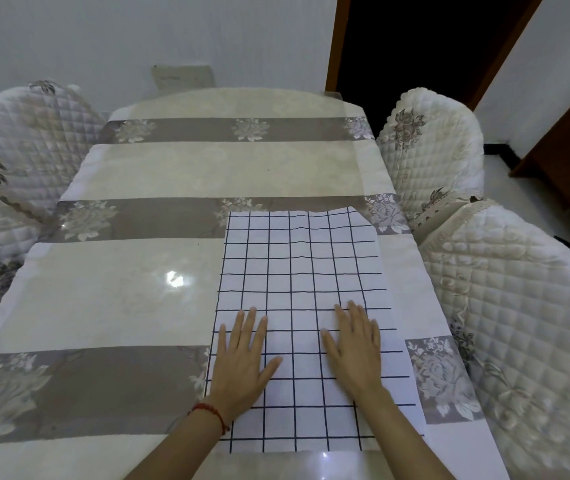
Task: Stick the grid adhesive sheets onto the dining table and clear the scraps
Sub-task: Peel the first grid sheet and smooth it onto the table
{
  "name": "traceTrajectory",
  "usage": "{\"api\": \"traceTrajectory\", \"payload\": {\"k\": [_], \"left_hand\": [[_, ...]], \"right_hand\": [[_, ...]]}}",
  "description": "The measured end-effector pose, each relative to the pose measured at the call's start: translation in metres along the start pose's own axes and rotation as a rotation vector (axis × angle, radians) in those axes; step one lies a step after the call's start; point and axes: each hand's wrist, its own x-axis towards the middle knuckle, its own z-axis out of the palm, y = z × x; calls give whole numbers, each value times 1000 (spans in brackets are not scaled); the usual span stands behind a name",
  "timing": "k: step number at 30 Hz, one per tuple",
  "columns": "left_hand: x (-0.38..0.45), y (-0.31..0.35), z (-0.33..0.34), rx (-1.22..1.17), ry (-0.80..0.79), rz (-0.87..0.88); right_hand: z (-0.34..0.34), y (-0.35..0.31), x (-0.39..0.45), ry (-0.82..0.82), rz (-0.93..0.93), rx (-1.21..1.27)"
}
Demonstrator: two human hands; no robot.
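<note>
Smoothing step: left hand [242, 355] and right hand [356, 348] spread flat on grid sheet [297, 258]; next, press toward rippled far edge.

Both forearms are bare, with no sleeves in view. A thin red beaded bracelet [211, 413] circles the wrist just behind the left hand [242, 358]. The right hand [354, 348] wears nothing.

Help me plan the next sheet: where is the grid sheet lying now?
In the head view the grid sheet lies flat on the dining table's near right part, under the left hand and right hand.
</note>
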Motion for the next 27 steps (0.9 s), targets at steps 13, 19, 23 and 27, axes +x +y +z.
{"api": "traceTrajectory", "payload": {"k": [13, 19, 23, 27], "left_hand": [[58, 32, 21, 113, -120, 60], [60, 31, 23, 117, -111, 68], [59, 31, 22, 129, -109, 64], [59, 32, 21, 137, -122, 55]], "right_hand": [[-48, 47, 151, 216, 292, 298], [-54, 50, 196, 269, 415, 659], [-56, 51, 213, 294, 434, 721], [-60, 49, 231, 183, 270, 829]]}}
